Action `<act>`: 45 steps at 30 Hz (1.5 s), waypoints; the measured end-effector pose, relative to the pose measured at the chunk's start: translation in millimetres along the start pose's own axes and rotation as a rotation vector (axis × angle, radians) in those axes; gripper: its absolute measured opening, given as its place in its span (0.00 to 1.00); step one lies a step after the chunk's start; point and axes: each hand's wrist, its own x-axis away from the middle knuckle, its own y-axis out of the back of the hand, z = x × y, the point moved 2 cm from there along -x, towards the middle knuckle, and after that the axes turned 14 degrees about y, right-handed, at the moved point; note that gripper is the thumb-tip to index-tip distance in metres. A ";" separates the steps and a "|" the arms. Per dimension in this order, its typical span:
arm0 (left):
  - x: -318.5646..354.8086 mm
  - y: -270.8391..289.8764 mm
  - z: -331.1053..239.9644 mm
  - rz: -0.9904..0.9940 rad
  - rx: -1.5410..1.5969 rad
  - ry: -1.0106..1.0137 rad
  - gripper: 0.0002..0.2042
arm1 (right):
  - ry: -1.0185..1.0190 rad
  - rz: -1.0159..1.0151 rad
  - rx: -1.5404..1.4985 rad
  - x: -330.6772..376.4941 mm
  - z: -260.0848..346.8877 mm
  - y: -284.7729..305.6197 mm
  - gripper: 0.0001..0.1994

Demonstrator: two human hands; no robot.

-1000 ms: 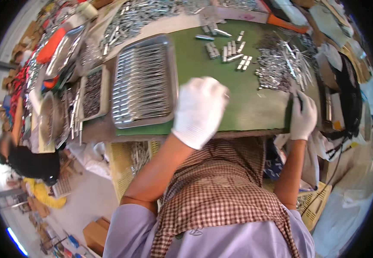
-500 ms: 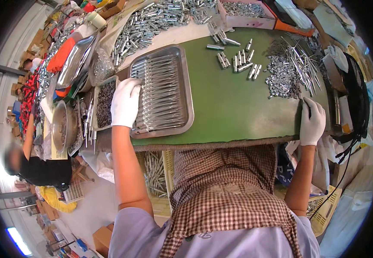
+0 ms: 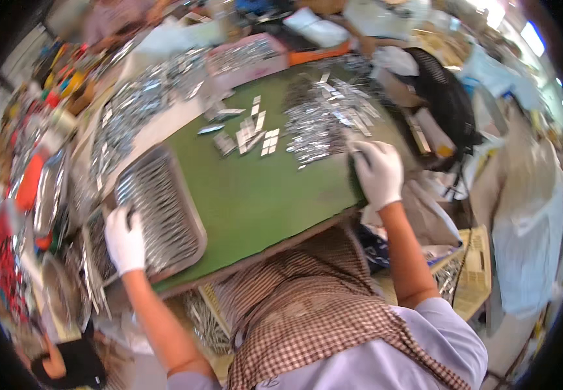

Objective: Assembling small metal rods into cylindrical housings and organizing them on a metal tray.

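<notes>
My left hand [image 3: 125, 242], in a white glove, is at the left rim of a metal tray [image 3: 198, 227]. Its fingers look slightly apart, with nothing visible in them, though motion smears them. Slim silver rods with pointed ends [image 3: 158, 211] lie side by side in the tray. At the table's right edge, my right hand [image 3: 380, 174], gloved too, stands open, thumb apart from the fingers. Its fingertips are beside a heap of small silver metal parts [image 3: 310, 133]. Several short metal cylinders [image 3: 250, 130] lie in a loose group left of that heap.
A green work surface [image 3: 255, 195] lies between my hands. Behind it are a pink box of metal parts [image 3: 245, 62] and a large spread of silver pieces [image 3: 135, 107]. A black mesh item [image 3: 447, 97] stands at the right. Metal bowls [image 3: 60, 286] crowd the left.
The whole view has swung, so table, tray and parts appear farther left and tilted. My left hand sits lower along the tray's left side. My right hand remains at the table's right edge.
</notes>
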 end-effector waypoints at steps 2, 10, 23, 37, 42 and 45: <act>0.8 -0.7 6.6 -0.008 -0.043 0.044 0.15 | 0.047 -0.060 0.050 -12.5 -5.7 4.8 0.07; 46.8 34.5 -49.1 -0.253 0.060 -0.196 0.16 | -0.036 -0.070 0.542 -122.4 -139.7 19.2 0.16; 158.4 -9.5 -149.3 0.146 0.513 -0.616 0.15 | 0.414 0.619 -0.320 -84.9 96.4 24.2 0.08; 149.6 -41.0 -166.6 -0.001 0.502 -0.526 0.14 | 0.102 0.055 -0.143 34.1 19.2 35.5 0.16; 149.3 -45.3 -165.3 -0.063 0.461 -0.557 0.13 | -0.020 -0.061 0.038 42.6 -36.8 62.4 0.16; 150.9 -43.3 -170.1 -0.079 0.417 -0.580 0.13 | 0.111 -0.281 0.120 -8.3 -52.8 75.7 0.16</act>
